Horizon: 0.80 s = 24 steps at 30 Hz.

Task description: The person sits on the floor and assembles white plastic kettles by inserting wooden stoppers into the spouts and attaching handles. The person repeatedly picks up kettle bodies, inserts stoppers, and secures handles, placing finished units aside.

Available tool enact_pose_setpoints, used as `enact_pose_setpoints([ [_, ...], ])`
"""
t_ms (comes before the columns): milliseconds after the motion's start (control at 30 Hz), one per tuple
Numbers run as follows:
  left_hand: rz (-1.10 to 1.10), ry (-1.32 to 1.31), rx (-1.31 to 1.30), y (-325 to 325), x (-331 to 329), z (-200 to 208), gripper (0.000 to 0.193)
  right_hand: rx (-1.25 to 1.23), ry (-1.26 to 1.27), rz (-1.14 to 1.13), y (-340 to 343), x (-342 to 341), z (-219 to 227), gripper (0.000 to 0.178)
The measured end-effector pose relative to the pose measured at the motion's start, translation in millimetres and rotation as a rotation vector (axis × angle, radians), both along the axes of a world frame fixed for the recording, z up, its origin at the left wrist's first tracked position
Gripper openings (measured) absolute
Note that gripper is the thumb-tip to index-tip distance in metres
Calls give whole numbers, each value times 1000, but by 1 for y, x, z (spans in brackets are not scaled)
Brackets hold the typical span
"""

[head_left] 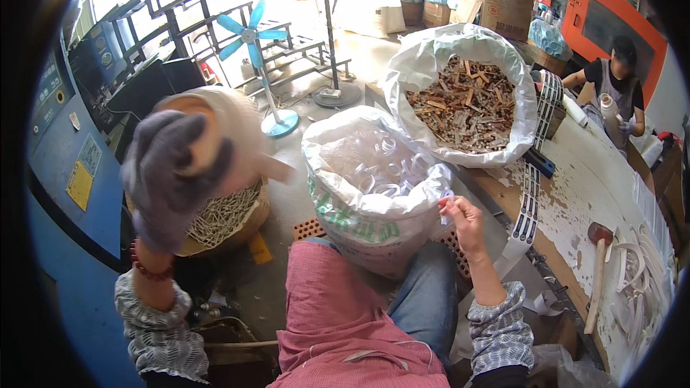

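Observation:
My left hand (162,165), in a grey glove, is raised at the left and closed on a pale, rounded hollow thing (233,126) with a tan rim. Motion smears it, so its exact kind cannot be told. Bare, my right hand (466,221) pinches a small clear plastic piece (446,205) between thumb and fingertips. It is beside the right rim of a white woven sack (374,233), which stands before my knees and holds clear curled plastic pieces (381,165). Below my left hand is a round basket (248,226) of thin metal-coloured pieces, partly hidden.
Behind the sack stands a larger white bag (410,57) of brown pieces. A worktable (564,208) on the right bears a mallet (598,259), black-and-white strips and pale offcuts. A blue fan (249,36) and blue machine (72,136) stand left. A co-worker (618,86) sits far right.

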State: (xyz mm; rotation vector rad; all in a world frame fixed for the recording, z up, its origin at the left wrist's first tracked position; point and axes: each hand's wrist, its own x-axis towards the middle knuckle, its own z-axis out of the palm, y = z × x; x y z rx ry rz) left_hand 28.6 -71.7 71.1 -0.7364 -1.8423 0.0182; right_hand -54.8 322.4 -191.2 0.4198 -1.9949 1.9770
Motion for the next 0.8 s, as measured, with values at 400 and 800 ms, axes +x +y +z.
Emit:
enact_pose_setpoints([
  [400,-550,-564,392,186,-51,-109,93,-162,-3,371,-22,71,173,34],
  [800,-779,-730,391,173,-63,-110,89,880,458,15,-41,73,178,21],
])
